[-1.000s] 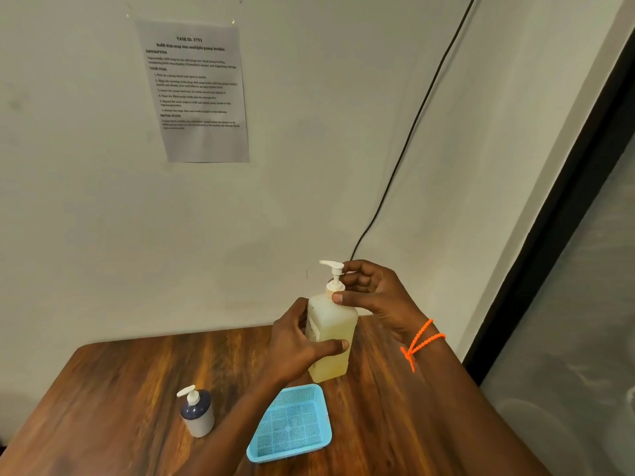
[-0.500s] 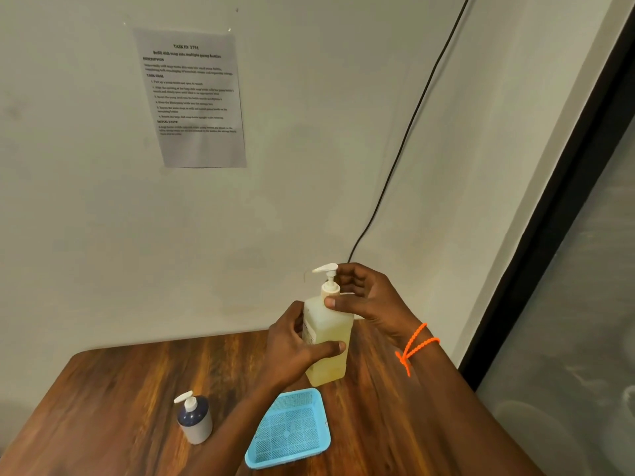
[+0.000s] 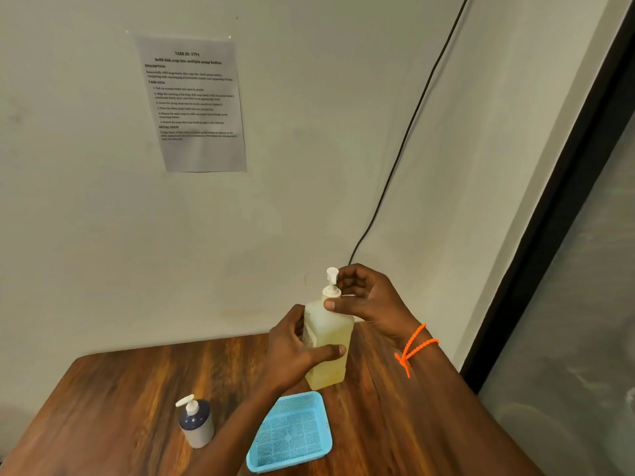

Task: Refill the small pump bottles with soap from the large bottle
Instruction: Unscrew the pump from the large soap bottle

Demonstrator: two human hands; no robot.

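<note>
Head view: large bottle (image 3: 330, 341) of pale yellow soap held upright above the far part of the wooden table (image 3: 113, 400), bottom just over the surface or resting on it, hard to tell which. Left hand (image 3: 292, 352) wrapped round the bottle's body, thumb across the front, fingers curled behind. Right hand (image 3: 367, 300) at the neck, thumb and fingers pinching the collar of the white pump head (image 3: 331, 285), nozzle pointing up. Orange band (image 3: 414, 347) on the right wrist. Small pump bottle (image 3: 196, 424), dark above and pale below, standing upright at the near left, pump still on, well apart from both hands. Blue mesh tray (image 3: 292, 431) just in front of the large bottle, nothing in it. Printed sheet (image 3: 196, 104) taped to the wall, black cable (image 3: 405, 139) running down beside it.
</note>
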